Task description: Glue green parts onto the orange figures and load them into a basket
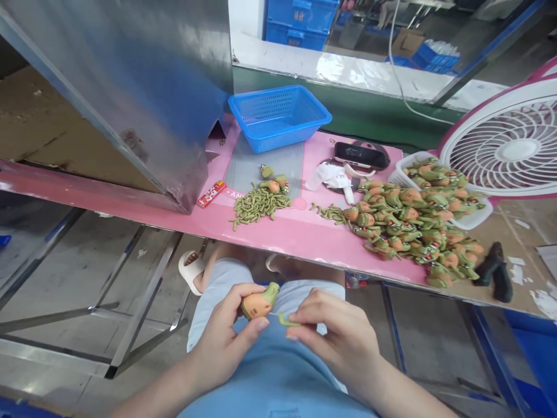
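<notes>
My left hand [232,325] is closed around a small green toy figure with an orange belly [256,305], held above my lap. Between thumb and fingertips, my right hand [333,325] pinches a small bent green piece [285,320], close to the figure's right side. A thin pale line shows between the figure and the piece; I cannot tell what it is. On the pink table ahead lies a pile of small green pieces [261,204], with a few figures [274,184] at its back edge. A large heap of similar green and orange figures [409,215] covers the table's right part.
A blue plastic basket [281,139] stands at the back of the pink table [304,244]. Near it are a dark phone [361,155] and a red packet [212,193]. A metal cabinet [174,104] rises at left; a white-and-pink fan [513,145] stands at right.
</notes>
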The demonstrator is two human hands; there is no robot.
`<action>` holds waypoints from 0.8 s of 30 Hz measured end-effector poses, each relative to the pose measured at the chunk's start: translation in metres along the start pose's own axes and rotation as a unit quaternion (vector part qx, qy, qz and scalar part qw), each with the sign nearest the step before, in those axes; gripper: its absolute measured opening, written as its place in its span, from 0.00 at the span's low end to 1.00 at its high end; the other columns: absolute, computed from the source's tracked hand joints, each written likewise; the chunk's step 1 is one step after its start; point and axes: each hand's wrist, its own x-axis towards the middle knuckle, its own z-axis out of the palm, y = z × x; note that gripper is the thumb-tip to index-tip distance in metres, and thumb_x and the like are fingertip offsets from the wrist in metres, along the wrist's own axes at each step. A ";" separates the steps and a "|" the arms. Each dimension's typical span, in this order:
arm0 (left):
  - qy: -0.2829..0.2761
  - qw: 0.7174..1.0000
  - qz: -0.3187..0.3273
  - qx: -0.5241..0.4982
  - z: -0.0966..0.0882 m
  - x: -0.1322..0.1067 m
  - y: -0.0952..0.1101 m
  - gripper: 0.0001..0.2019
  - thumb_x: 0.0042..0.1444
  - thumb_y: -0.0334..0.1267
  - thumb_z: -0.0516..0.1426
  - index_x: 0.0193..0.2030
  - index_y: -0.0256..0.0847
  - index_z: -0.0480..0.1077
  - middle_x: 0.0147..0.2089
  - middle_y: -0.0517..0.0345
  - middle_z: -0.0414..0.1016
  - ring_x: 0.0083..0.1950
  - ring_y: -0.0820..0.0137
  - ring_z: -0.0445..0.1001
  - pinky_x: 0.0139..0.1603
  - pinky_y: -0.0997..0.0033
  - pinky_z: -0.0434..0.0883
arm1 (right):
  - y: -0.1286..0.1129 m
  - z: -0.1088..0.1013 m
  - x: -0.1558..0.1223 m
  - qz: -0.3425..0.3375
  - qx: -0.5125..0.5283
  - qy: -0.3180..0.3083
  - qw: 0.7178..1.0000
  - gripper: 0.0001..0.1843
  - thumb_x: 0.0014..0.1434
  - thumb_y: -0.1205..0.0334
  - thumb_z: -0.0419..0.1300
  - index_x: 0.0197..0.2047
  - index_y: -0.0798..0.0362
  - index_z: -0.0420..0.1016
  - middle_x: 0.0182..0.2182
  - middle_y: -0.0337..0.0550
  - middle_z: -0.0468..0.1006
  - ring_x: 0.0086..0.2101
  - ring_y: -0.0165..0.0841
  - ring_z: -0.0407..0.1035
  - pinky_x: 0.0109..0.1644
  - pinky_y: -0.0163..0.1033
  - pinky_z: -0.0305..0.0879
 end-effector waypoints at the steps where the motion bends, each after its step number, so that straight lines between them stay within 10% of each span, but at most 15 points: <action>1: -0.009 0.999 0.026 0.028 -0.001 0.000 0.001 0.11 0.58 0.36 0.51 0.48 0.44 0.59 0.41 0.59 0.67 0.40 0.75 0.68 0.41 0.80 0.66 | -0.004 0.000 -0.001 0.000 0.008 -0.001 1.000 0.06 0.54 0.64 0.59 0.32 0.58 0.67 0.21 0.39 0.69 0.23 0.24 0.63 0.25 0.29 0.62; 24: -0.057 0.937 0.212 0.271 -0.007 0.006 0.016 0.10 0.62 0.35 0.44 0.50 0.37 0.54 0.39 0.52 0.68 0.41 0.73 0.70 0.40 0.78 0.69 | -0.013 0.002 -0.007 0.030 -0.030 -0.022 0.999 0.04 0.56 0.68 0.57 0.30 0.58 0.65 0.22 0.39 0.67 0.25 0.23 0.60 0.27 0.29 0.59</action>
